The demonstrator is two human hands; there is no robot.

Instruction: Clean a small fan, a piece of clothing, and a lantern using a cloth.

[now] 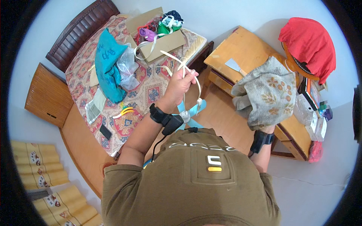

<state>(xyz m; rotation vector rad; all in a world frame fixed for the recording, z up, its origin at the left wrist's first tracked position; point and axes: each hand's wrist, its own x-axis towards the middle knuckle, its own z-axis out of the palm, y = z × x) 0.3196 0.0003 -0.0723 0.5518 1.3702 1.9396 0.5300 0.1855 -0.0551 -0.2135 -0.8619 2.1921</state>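
My left hand (181, 84) grips a looped off-white cord (172, 56) in front of the bed. Below that hand is a small fan (185, 116) with light blue blades and a pale hub; part of it is hidden behind my wrist strap and shirt. A white fitting (200, 100) sits at the lower end of the cord, over a blade. A grey cloth (267, 94) with a brown floral pattern covers my right hand (269, 129), of which only the wrist end shows. Its fingers are hidden under the cloth, beside the wooden desk.
The wooden desk (240, 48) bears a putty knife (233, 65). Behind it, red fabric (311, 45) covers a rounded object. On the bed (154, 87) are an open cardboard box (164, 46), a teal bag (106, 62), a yellow-handled tool (126, 110) and a phone (105, 132).
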